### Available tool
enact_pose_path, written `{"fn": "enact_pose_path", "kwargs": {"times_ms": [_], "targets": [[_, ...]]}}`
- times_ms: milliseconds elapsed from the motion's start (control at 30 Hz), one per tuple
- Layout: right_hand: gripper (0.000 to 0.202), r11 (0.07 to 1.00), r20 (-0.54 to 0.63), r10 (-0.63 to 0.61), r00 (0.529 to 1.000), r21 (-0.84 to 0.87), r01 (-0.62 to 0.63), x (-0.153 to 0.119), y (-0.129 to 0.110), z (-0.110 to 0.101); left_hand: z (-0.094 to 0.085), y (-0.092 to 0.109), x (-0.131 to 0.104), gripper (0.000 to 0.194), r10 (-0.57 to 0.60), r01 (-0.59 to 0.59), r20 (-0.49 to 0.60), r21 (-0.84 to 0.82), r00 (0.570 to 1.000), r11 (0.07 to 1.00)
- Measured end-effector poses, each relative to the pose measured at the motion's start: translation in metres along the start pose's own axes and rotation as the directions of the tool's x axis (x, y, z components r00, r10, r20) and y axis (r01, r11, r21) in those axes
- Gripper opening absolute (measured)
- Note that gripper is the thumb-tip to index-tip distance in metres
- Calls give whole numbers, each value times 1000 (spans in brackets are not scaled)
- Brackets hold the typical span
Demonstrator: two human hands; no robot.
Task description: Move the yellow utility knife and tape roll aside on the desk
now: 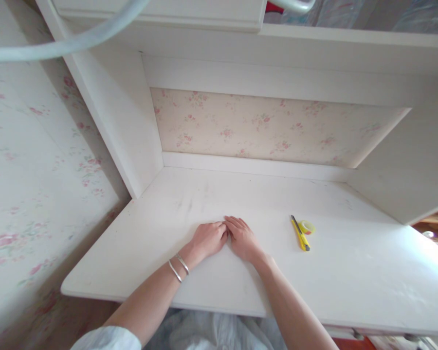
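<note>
My left hand [209, 237] rests on the white desktop [219, 287] with its fingers bent inward, and two silver bangles [178, 268] circle that wrist. Against its fingertips lies my right hand [243, 239], fingers stretched out and fairly flat. The two hands meet at the fingers, and nothing shows in either one. To the right of my right hand, a yellow utility knife [300, 234] lies flat, its dark end pointing away from me. Touching or almost touching its side is a small roll of yellowish tape [307, 226].
White side panels and a low back ledge [259, 164] bound the desktop, below an overhead shelf [277, 53]. A pale curved tube [69, 46] crosses the upper left, close to the camera. Floral wallpaper [18, 194] covers the left wall. Drawer knobs [357, 334] show under the front edge.
</note>
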State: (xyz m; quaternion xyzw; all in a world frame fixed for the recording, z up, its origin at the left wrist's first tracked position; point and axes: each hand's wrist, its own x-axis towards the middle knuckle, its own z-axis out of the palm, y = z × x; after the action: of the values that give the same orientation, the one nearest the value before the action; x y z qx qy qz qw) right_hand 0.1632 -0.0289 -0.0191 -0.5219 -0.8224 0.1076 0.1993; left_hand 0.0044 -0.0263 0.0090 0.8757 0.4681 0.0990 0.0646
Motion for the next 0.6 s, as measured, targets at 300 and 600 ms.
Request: {"fn": "enact_pose_path", "kwargs": {"times_ms": [300, 600], "targets": [[44, 1000, 1, 2, 1000, 11, -2, 0, 0, -1, 2, -2, 0, 26, 6, -6, -12, 2, 1000, 1000], [45, 1000, -2, 4, 1000, 0, -4, 0, 0, 0, 1, -1, 0, 26, 4, -4, 4, -1, 1000, 1000]]}}
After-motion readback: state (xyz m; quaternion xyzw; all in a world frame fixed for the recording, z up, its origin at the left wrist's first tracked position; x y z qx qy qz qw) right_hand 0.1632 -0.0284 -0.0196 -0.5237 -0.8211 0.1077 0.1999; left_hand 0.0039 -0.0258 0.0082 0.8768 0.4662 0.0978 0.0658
